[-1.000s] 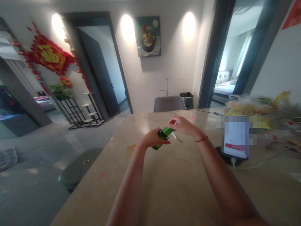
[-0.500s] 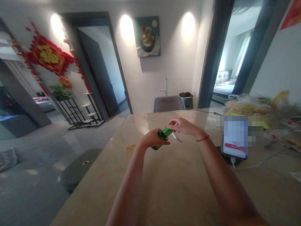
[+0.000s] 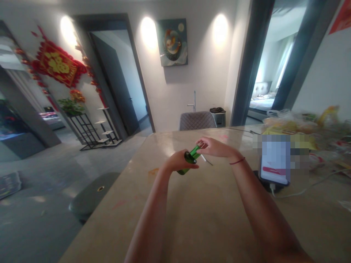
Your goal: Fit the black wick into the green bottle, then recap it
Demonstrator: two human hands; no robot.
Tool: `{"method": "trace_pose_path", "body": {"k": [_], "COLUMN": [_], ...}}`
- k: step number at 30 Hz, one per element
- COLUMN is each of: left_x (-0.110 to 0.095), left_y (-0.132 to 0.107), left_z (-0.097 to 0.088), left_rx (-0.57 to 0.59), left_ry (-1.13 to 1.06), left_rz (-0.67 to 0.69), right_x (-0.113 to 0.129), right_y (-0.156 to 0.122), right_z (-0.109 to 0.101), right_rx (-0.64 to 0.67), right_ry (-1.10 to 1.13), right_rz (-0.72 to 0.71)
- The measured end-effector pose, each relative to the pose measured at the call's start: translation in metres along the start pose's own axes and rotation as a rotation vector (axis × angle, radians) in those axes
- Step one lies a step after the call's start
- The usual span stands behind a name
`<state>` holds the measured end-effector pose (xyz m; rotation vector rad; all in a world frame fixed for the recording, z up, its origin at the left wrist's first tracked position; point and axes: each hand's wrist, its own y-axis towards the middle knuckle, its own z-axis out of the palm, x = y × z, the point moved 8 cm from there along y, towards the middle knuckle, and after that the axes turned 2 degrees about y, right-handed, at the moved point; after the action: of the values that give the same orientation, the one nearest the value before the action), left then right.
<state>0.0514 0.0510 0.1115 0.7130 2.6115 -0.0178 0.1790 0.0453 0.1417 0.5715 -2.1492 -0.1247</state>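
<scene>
A green glass bottle (image 3: 194, 151) is tilted over the table, its neck pointing up and to the right. My left hand (image 3: 176, 160) is wrapped round the bottle's body, covering much of it. At the neck's upper end, the fingers of my right hand (image 3: 213, 147) are closed round the tip, so the mouth is hidden. A red string circles my right wrist. Just below the right hand, a thin white stick (image 3: 203, 157) with a dark end shows near the tabletop; whether it lies on the table I cannot tell.
On the right of the stone-like table (image 3: 203, 219) a phone (image 3: 275, 160) stands propped up, with a white charging cable. Behind it are plastic bags (image 3: 290, 124). A quilted chair (image 3: 197, 121) faces me across the table. A green stool (image 3: 94, 193) is at the left edge.
My right fingers have shifted slightly at the bottle's neck, and more of the neck shows between the hands. The left hand keeps its grip on the bottle.
</scene>
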Motion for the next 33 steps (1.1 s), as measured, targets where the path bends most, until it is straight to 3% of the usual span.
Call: {"method": "trace_pose_path", "body": {"k": [12,17,27,33], "left_x": [0.000,0.001,0.002,0.002], "left_y": [0.001,0.000,0.001,-0.001], "left_z": [0.001,0.001,0.002,0.001], "left_rx": [0.025,0.033,0.032,0.040], "left_ry": [0.001,0.024,0.027,0.012], "left_rz": [-0.002,-0.013,-0.006,-0.017], "right_x": [0.011,0.007,0.005,-0.005], "right_y": [-0.001,0.001,0.000,0.004], "right_z": [0.000,-0.004,0.003,0.002], "right_rx": [-0.011,-0.071,0.027,0.016], "right_ry": [-0.057,-0.089,0.054,-0.003], "right_rz": [-0.098,-0.055,-0.093,0.007]}}
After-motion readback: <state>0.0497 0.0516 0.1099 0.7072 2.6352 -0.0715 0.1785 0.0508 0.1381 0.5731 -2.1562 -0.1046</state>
